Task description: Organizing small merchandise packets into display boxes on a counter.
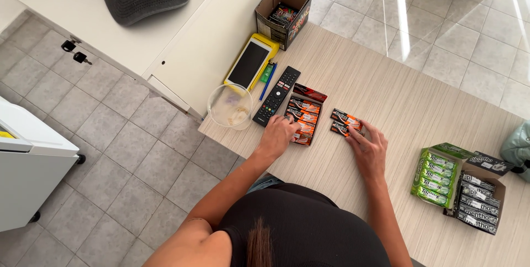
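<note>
Farthest out to the left of the left hand's reach, a clear plastic cup (229,106) stands at the edge of the wooden counter (397,101), and just beyond it lies a yellow-cased handheld terminal (251,62) with a blue pen (268,78) along its side. A black remote control (276,95) lies just to the left of the left hand (277,134), close to its fingers. That hand rests palm down, fingers loosely spread and flat, on the near end of a row of dark red and orange packets (303,113) stacked side by side; it presses on them rather than closing around any one. Farther off beyond the row stands an open cardboard box (282,14) with colourful contents. To the right of the row, apart from it, two more of the same packets (346,122) lie close together, and the right hand (369,148) sits just at their near side, its fingertips touching the closer packet, fingers stretched and lying flat, nothing gripped. Well to the right of that hand, near the counter's edge, stands a green display box of green rolls (436,177), and touching it on its far side a dark display box of black and white rolls (481,201).
</note>
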